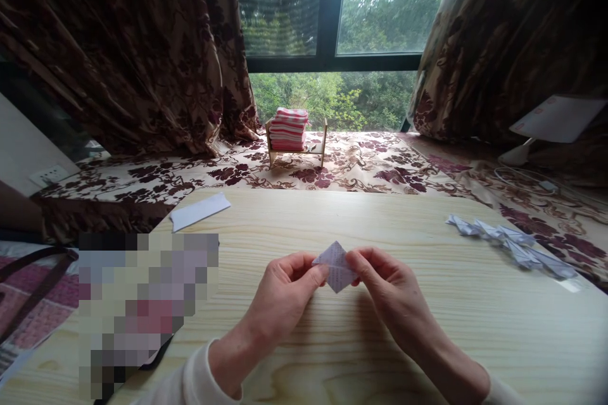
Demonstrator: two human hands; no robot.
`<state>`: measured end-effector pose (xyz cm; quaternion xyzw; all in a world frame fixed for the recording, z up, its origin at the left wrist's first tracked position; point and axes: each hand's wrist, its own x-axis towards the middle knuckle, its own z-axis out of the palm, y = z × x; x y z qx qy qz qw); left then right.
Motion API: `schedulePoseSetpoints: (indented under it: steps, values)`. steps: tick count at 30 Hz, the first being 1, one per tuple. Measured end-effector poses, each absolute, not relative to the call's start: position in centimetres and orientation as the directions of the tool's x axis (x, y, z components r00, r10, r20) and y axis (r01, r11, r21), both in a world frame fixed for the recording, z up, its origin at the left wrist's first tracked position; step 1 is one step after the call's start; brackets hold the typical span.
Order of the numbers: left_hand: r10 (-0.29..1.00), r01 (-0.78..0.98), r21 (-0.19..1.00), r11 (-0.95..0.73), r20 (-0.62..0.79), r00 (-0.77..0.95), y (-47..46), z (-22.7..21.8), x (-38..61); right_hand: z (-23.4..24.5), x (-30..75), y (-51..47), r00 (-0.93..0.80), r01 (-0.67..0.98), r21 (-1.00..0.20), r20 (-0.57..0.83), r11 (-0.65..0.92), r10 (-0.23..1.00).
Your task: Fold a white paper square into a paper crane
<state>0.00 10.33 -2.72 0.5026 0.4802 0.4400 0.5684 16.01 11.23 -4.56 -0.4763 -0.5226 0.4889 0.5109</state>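
A small folded paper square (338, 267), turned like a diamond and marked with faint print or writing, is held up over the wooden table. My left hand (285, 294) pinches its left corner between thumb and fingers. On the opposite corner, my right hand (392, 288) has the same kind of pinch. Several folded white paper pieces (517, 243) lie in a row at the table's right. A flat white paper strip (200, 211) rests near the far left edge.
The pale wooden table (266, 221) stands before a cloth-covered window ledge (361, 161). There, a small wooden rack (324, 145) holds folded pink-striped cloths (289, 130). A lamp (558, 117) stands at right. A blurred-out object (147, 304) lies on the table's left.
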Motion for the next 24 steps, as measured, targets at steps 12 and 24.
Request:
schedulePoseSetpoints:
  steps: [12,24]
  values:
    - [0.99,0.13,0.991,-0.028,0.01,0.142,9.9,-2.8,0.2,-5.0,15.9,10.9,-0.213,-0.05,-0.996,0.085,0.076,0.973]
    - [0.967,0.399,0.885,-0.242,0.184,0.177,9.0,-2.7,0.6,-3.8,15.8,10.2,-0.233,0.145,-0.978,0.111,0.148,0.966]
